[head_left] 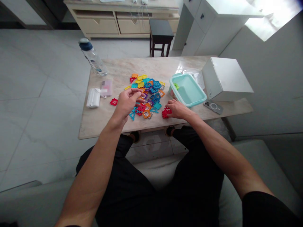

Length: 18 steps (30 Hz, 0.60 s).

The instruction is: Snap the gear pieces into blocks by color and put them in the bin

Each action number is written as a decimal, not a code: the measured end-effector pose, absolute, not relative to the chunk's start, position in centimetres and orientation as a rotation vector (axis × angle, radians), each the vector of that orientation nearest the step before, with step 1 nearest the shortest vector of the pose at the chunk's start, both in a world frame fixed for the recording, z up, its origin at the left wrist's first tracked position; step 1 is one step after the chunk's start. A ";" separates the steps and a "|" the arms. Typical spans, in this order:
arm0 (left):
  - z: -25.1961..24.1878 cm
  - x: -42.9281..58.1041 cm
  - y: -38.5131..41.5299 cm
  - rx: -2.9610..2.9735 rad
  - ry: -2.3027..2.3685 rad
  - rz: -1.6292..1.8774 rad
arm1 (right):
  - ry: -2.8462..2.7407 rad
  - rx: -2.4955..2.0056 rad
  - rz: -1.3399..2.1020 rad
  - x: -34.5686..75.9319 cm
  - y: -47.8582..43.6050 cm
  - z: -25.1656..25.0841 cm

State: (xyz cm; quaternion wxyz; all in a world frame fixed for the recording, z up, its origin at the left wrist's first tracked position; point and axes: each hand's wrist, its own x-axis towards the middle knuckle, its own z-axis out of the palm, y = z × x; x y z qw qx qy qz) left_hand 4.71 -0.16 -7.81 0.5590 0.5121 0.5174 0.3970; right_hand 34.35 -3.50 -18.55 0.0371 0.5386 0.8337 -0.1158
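A heap of colourful interlocking building tiles point(155, 97), blue, yellow, orange, purple and red, lies mid-table. My left hand point(129, 102) hovers over the heap's left side, fingers apart, with nothing visible in it. To the right of the heap, my right hand point(176, 109) has its fingers round a small stack of red tiles point(166, 113) at the table surface. Just behind that hand stands a mint-green plastic box point(201, 98) without a lid, with a few light-green tiles point(176, 86) inside at its left. One red tile point(114, 101) lies alone left of my left hand.
On the table point(94, 127), a water bottle point(94, 60) stands back left, near a white tissue pack point(93, 98) and a pinkish packet point(106, 87). A white box point(227, 78), a clear plastic tray point(196, 75) and a phone point(213, 107) are at the right. A dark stool point(161, 30) stands beyond.
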 end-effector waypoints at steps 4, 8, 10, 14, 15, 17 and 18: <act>-7.7 4.7 -0.2 1.218 1.223 0.928 | 2.559 1.669 -0.377 34.4 -3.3 -19.2; -7.6 4.7 -0.3 1.227 1.222 0.924 | 2.573 1.643 -0.375 34.6 -3.1 -19.3; -7.7 4.7 -0.3 1.234 1.222 0.924 | 2.576 1.623 -0.375 34.6 -3.1 -19.3; -7.7 4.7 -0.4 1.239 1.222 0.927 | 2.568 1.612 -0.383 34.4 -3.2 -19.2; -7.7 4.7 -0.4 1.238 1.221 0.927 | 2.566 1.617 -0.378 34.3 -3.3 -19.2; -7.6 4.7 -0.4 1.230 1.213 0.921 | 2.567 1.628 -0.367 34.1 -3.6 -19.2; -7.5 4.6 -0.5 1.225 1.208 0.917 | 2.569 1.629 -0.363 34.0 -3.7 -19.2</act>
